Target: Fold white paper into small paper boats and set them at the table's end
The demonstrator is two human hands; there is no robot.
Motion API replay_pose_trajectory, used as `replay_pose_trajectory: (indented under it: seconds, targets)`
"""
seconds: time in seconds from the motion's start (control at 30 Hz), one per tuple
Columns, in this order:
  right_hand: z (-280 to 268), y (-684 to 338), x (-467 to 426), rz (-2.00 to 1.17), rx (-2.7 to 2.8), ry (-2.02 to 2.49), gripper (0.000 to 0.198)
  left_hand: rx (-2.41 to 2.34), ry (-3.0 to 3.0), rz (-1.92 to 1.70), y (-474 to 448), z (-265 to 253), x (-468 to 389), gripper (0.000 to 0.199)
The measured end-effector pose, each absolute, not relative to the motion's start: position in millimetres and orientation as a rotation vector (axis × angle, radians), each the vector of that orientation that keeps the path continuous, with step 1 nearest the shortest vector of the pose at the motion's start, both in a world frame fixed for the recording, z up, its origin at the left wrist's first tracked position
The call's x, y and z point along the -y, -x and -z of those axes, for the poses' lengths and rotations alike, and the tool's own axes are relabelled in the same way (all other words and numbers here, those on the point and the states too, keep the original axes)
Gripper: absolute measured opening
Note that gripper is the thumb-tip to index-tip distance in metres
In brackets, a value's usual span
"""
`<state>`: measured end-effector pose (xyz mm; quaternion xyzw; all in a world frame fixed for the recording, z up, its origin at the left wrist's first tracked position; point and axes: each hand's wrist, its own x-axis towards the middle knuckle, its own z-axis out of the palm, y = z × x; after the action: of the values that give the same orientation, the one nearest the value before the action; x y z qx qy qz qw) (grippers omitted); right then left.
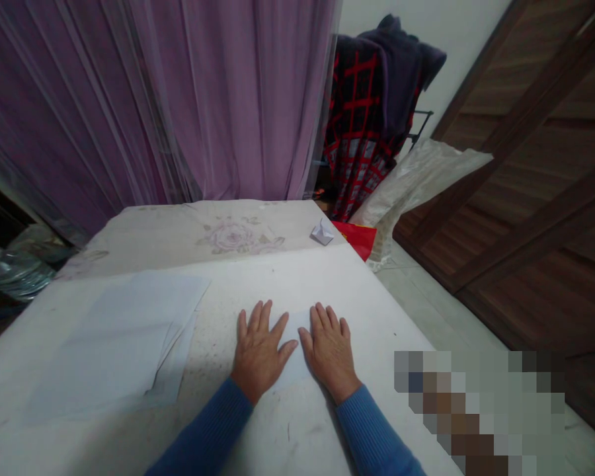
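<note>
The hands (258,352) covered parts of the small paper (295,371). Pixel blocks (480,410) masked some floor (414,281). The left edge cropped the bottle (12,274).

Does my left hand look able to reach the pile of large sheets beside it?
Likely yes: the left hand lies spread flat, and no object shows between it and the large sheets to its left.

A room in a home, by its purple curtains (242,99), flowered tablecloth (233,235) and wooden wardrobe (515,152).
</note>
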<state>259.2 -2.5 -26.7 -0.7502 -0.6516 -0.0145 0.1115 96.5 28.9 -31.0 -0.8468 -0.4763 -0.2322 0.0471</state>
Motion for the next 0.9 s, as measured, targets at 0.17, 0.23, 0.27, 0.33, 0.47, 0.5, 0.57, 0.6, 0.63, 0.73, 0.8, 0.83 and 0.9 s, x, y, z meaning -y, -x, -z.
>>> replay_pose_trajectory:
  seconds: [0.17,0.23,0.27,0.33,0.47,0.5,0.57,0.6,0.63,0.73,0.8,0.83,0.9]
  targets:
    - [29.0,-258.7,2.5,0.066,1.914,2.197,0.054,1.522,2.561,0.687,-105.6,33.7,-30.7,0.047]
    - [30.2,-258.5,2.8,0.095,1.914,2.2,0.054,1.533,2.559,0.685,-103.2,35.2,-29.2,0.047]
    - [30.7,-258.4,2.8,0.11,1.913,2.2,0.054,1.535,2.557,0.688,-101.5,36.0,-28.3,0.047]
    - [31.5,-258.4,2.8,0.129,1.91,2.201,0.053,1.522,2.553,0.694,-97.2,37.9,-26.6,0.048]
    - [30.7,-258.5,2.7,0.133,1.919,2.207,0.053,1.483,2.542,0.69,-86.3,40.9,-23.5,0.049]
    - [30.1,-258.4,2.7,0.13,1.922,2.209,0.053,1.482,2.537,0.688,-83.4,41.0,-22.7,0.048]
    - [28.5,-258.2,2.9,0.121,1.922,2.215,0.053,1.482,2.531,0.674,-77.8,40.4,-20.9,0.047]
    - [27.8,-258.1,3.1,0.116,1.92,2.218,0.053,1.482,2.531,0.665,-75.4,39.8,-20.0,0.046]
    - [27.2,-258.1,3.2,0.11,1.919,2.22,0.053,1.481,2.531,0.658,-73.4,39.1,-19.1,0.046]
    - [26.8,-258.1,3.4,0.095,1.914,2.216,0.053,1.483,2.53,0.662,-69.1,37.1,-17.2,0.046]
    - [27.6,-258.4,3.2,0.091,1.911,2.213,0.053,1.491,2.52,0.655,-67.0,36.1,-16.5,0.046]
    - [28.3,-258.6,3.0,0.091,1.911,2.212,0.054,1.496,2.514,0.642,-65.8,35.7,-16.2,0.046]
    - [29.8,-259.1,2.6,0.091,1.909,2.212,0.054,1.501,2.505,0.61,-63.0,35.2,-15.7,0.046]
